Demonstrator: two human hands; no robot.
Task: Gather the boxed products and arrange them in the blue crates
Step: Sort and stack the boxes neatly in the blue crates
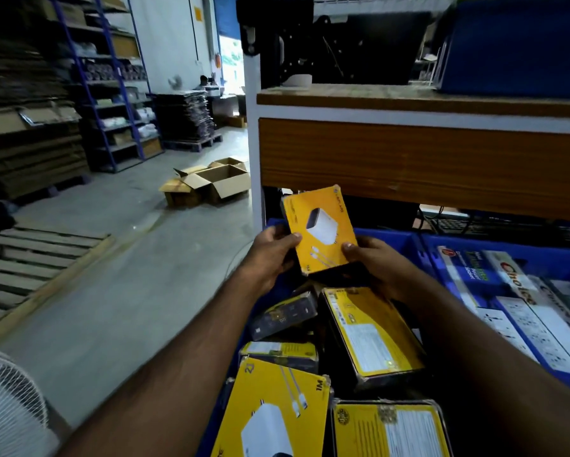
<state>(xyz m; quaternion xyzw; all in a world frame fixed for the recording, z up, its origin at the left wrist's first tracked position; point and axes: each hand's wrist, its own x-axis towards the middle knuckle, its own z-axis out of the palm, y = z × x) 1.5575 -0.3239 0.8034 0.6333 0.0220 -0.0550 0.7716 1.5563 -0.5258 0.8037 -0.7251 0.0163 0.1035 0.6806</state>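
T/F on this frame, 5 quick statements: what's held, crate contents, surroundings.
1. Both hands hold one yellow box: left hand, right hand. True.
2. The held box shows a printed white charger, face toward the camera. True.
3. The blue crate under the hands is empty. False: several yellow and black boxes lie in it, such as the yellow-topped box.
4. The open cardboard cartons sit on the wooden shelf. False: they are on the floor to the left.
5. A white fan shows at bottom left. True.
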